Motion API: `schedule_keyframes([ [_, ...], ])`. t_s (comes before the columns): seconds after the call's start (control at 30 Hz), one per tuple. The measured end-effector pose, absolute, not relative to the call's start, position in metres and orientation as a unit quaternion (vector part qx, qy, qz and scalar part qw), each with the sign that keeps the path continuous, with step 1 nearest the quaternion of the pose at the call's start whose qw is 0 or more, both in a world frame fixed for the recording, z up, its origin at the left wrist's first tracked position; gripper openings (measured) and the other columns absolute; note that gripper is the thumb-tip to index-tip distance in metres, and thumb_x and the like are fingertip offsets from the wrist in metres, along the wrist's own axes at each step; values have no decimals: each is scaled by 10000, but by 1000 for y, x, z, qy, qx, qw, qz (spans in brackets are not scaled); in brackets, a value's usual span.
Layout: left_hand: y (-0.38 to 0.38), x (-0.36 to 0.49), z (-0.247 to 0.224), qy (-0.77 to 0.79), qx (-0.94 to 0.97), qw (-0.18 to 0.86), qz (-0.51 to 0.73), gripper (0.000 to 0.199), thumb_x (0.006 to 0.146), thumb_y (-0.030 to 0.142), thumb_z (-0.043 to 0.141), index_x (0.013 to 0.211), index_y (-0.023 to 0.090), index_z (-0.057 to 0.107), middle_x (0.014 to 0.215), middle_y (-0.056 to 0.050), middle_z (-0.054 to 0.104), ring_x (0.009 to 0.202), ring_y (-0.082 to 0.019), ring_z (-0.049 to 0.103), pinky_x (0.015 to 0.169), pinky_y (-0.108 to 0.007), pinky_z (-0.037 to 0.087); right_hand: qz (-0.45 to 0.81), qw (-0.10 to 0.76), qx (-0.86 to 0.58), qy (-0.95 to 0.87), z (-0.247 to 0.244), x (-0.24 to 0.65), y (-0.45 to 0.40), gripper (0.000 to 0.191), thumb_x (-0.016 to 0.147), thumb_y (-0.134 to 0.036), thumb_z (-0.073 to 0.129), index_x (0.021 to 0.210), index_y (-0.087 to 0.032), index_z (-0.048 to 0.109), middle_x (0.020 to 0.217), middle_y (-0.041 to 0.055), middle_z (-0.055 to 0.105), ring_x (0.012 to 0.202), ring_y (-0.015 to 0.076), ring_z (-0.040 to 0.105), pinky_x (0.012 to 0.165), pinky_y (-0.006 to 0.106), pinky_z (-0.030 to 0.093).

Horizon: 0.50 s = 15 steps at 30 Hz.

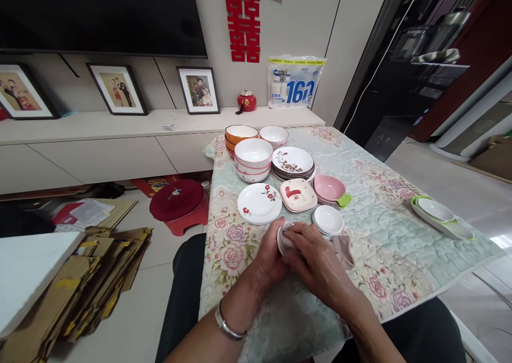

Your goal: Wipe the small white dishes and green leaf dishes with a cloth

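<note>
Near the table's front edge, my left hand (271, 251) is wrapped round a small white dish (282, 239). My right hand (314, 251) presses a pale cloth into that dish; a loose brownish end of cloth (342, 250) shows beyond the hand. Just past my hands are a stack of small white dishes (328, 219), a flowered white plate (259, 203) and a squarish plate with a red design (298, 194). A pink bowl (329, 187) with a green leaf handle stands behind the small dishes.
Farther back stand white bowls (253, 154), orange bowls (241, 133) and brown-patterned plates (293, 160). Green-rimmed dishes (438, 213) lie at the right. A red stool (178, 200) and flattened cardboard (98, 272) are on the floor at the left.
</note>
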<state>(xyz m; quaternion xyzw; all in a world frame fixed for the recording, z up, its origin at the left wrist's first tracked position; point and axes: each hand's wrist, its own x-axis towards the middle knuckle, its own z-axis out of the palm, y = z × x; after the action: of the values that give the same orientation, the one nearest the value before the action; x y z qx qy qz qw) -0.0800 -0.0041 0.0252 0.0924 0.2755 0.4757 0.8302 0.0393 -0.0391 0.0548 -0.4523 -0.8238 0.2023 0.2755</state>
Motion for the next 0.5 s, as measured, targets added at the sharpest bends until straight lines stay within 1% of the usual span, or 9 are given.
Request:
schedule_keyframes([
  [0.07, -4, -81, 23, 268, 82, 846, 453, 315, 780, 385, 571, 800, 105, 715, 728, -72, 718, 678, -178, 649, 686, -269, 512, 206, 261, -449, -829, 55, 35, -42, 344, 835, -112, 678, 1159, -197, 599, 1230, 113, 570, 1127, 297, 522, 955, 466, 470],
  [0.2, -5, -83, 23, 285, 82, 847, 441, 393, 823, 446, 508, 836, 113, 717, 725, -85, 718, 717, -213, 662, 731, -311, 523, 213, 261, -440, -832, 55, 33, -41, 238, 847, -66, 619, 1041, -203, 608, 1141, 95, 597, 1075, 276, 544, 941, 450, 476],
  [0.3, -4, -83, 24, 297, 85, 842, 441, 425, 870, 436, 458, 835, 101, 718, 718, -98, 714, 717, -218, 663, 749, -320, 522, 215, 276, -420, -837, 49, 35, -36, 184, 846, -58, 606, 958, -203, 609, 1032, 73, 634, 982, 252, 573, 884, 420, 491],
  [0.43, -3, -82, 23, 314, 70, 839, 439, 479, 934, 440, 394, 843, 95, 714, 669, -90, 692, 687, -212, 657, 757, -328, 523, 176, 313, -405, -841, 35, 39, -30, 181, 813, -61, 617, 934, -196, 602, 916, 64, 651, 895, 246, 584, 790, 385, 495],
  [0.5, -2, -82, 22, 321, 65, 836, 441, 502, 950, 448, 378, 825, 92, 708, 639, -87, 675, 691, -218, 657, 764, -336, 524, 160, 343, -392, -839, 29, 40, -28, 148, 822, -87, 611, 925, -193, 601, 887, 64, 646, 896, 245, 586, 785, 376, 490],
])
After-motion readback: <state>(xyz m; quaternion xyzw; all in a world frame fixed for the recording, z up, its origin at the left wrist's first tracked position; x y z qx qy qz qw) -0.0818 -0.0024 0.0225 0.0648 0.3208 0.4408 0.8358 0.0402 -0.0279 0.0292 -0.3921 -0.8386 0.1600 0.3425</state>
